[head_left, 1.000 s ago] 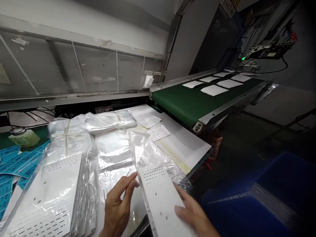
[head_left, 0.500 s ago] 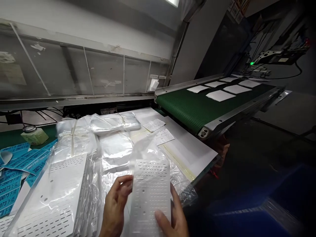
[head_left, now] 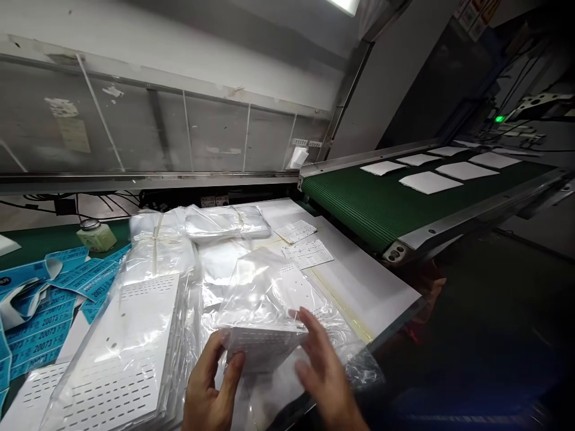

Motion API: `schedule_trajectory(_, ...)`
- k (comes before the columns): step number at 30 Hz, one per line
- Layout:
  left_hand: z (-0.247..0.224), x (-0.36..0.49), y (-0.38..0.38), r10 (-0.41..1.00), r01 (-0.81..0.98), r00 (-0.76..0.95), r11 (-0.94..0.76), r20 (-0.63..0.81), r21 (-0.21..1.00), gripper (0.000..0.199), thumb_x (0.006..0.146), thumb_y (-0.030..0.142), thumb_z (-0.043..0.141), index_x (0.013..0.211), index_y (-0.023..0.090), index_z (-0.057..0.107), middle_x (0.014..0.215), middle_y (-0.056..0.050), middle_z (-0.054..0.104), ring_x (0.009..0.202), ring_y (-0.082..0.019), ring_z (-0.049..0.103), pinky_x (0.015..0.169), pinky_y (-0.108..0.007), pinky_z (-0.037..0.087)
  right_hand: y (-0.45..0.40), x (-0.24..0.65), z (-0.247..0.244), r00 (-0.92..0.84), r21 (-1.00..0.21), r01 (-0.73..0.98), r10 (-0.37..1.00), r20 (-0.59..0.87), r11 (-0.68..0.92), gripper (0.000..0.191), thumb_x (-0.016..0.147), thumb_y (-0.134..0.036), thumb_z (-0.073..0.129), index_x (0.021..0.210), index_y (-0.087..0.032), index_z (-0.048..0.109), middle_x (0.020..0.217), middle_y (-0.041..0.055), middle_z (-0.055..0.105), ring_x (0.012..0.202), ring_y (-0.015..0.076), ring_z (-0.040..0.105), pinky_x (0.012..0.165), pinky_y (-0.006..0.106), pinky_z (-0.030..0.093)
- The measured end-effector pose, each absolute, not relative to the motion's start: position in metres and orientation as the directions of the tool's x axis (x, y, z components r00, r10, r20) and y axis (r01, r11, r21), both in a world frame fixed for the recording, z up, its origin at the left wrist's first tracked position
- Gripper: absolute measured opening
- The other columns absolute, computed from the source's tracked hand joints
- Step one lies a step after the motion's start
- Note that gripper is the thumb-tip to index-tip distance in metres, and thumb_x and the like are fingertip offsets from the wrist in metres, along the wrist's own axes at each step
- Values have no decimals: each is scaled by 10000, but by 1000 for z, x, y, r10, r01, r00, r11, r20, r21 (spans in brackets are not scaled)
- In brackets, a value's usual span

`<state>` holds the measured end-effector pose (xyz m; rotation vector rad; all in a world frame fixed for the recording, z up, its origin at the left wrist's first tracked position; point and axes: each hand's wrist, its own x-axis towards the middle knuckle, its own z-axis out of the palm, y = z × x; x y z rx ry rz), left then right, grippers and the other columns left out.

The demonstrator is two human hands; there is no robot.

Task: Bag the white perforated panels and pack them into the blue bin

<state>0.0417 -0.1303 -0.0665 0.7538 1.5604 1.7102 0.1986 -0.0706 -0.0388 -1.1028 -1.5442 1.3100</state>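
A thin white slotted sheet (head_left: 265,348), seemingly in clear plastic, is tilted almost edge-on in front of me. My left hand (head_left: 211,380) pinches its left end between thumb and fingers. My right hand (head_left: 326,371) is at its right end with fingers apart, slightly blurred; whether a fingertip touches the sheet is hard to tell. Behind it lies a clear plastic bag (head_left: 251,287), crumpled, with another slotted sheet (head_left: 299,287) beneath or inside. To the left is a pile of bagged slotted sheets (head_left: 121,353).
Tied bundles of clear bags (head_left: 164,248) lie at the back. Blue printed labels (head_left: 42,329) and a small jar (head_left: 96,236) are on the left. Printed slips (head_left: 308,253) rest on white board. A green conveyor belt (head_left: 350,203) carries several white pieces (head_left: 430,182) at the right.
The sheet has tipped from facing me to nearly edge-on. My right hand has loosened from its right side and opened. The camera view has turned slightly left.
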Motion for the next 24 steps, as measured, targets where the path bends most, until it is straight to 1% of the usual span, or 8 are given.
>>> schedule_trajectory(1,-68,42,-131,809,-113,-587,-38,-35,993,382,743,411,666,1061,213,594,1115,-62,634,1070,-261,563,933,-290,407,-69,199,-32,-228,-989,107,970,80,107,465,808,-435,566,1224,-267,443,1254,62,522,1188,237,471,982,365,394)
schedule_trajectory(3,-69,42,-132,814,-135,-580,-46,-41,990,393,745,408,665,1077,216,581,1132,-61,624,1092,-265,549,944,-295,400,-66,200,-22,-151,-969,180,978,146,172,273,824,-388,575,1060,-254,542,1103,47,586,1074,218,535,925,337,432)
schedule_trajectory(5,-68,43,-132,808,-158,-586,-42,-59,986,415,739,413,670,1091,219,567,1155,-61,610,1119,-271,527,960,-302,389,-64,199,-16,-137,-959,226,980,143,171,184,828,-351,587,980,-248,570,998,30,605,971,198,568,852,305,469)
schedule_trajectory(8,-69,42,-132,799,-160,-595,-13,-85,987,455,743,425,662,1128,216,541,1213,-73,576,1173,-283,482,999,-324,360,-65,198,-16,-161,-986,134,984,77,100,182,838,-347,578,994,-254,568,971,16,603,917,174,582,813,266,490)
schedule_trajectory(11,-73,39,-135,816,-141,-571,3,-83,990,472,759,429,641,1156,205,519,1253,-93,549,1182,-291,475,1007,-354,356,-69,198,-20,-141,-993,64,986,89,99,160,833,-345,584,955,-242,574,908,10,596,851,156,585,769,239,500)
schedule_trajectory(14,-78,38,-137,828,-92,-560,-21,-34,996,447,778,434,612,1150,200,531,1223,-87,570,1145,-277,508,987,-351,379,-72,198,-30,-100,-988,99,989,111,121,158,840,-350,570,942,-228,567,919,22,587,867,164,573,761,239,491)
schedule_trajectory(19,-76,39,-139,845,18,-530,-77,75,997,385,791,405,605,1127,220,583,1156,-53,616,1081,-245,560,944,-300,417,-74,197,-42,-167,-986,166,986,-19,9,190,864,-382,522,976,-229,533,886,12,582,770,140,545,703,227,466)
schedule_trajectory(24,-74,38,-138,836,30,-544,-58,65,998,409,828,421,550,1197,244,546,1263,-36,556,1187,-238,487,1002,-297,376,-73,199,-31,-130,-988,153,992,2,22,181,852,-387,537,954,-238,530,846,-4,576,751,136,556,701,220,458)
